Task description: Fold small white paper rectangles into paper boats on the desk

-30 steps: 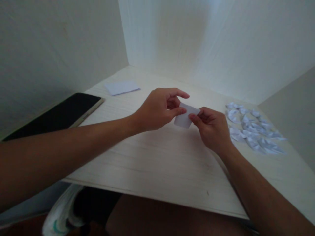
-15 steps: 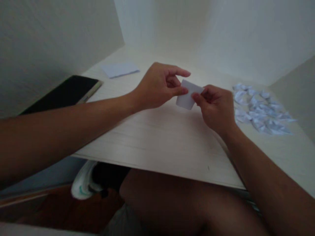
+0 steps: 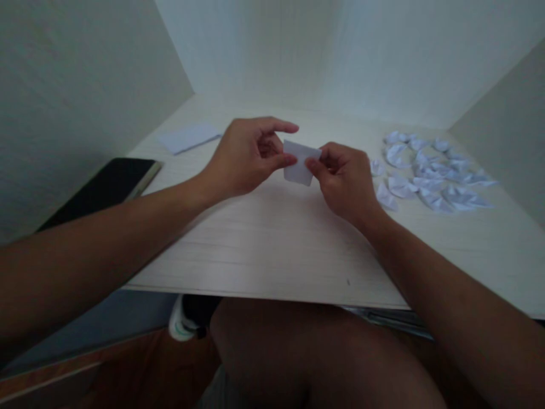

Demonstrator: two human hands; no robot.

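Observation:
A small white piece of paper [image 3: 301,172], roughly square and apparently folded, is held up above the tabletop between both hands. My left hand [image 3: 255,153] pinches its left edge with the thumb in front, while the index finger stretches out over the top, clear of the paper. On the other side, my right hand [image 3: 347,176] grips the right edge, thumb on the face and the other fingers curled behind. Those curled fingers and the paper's back are hidden.
Several folded white paper pieces [image 3: 438,170] lie grouped on the right of the pale wooden table [image 3: 255,250]. A flat white paper stack [image 3: 189,138] is at the back left, near a dark flat device [image 3: 106,184]. Walls enclose the back and sides.
The camera view has shifted, so hands and table items appear further left. Both hands keep their pinch on the paper, which now looks more upright and level.

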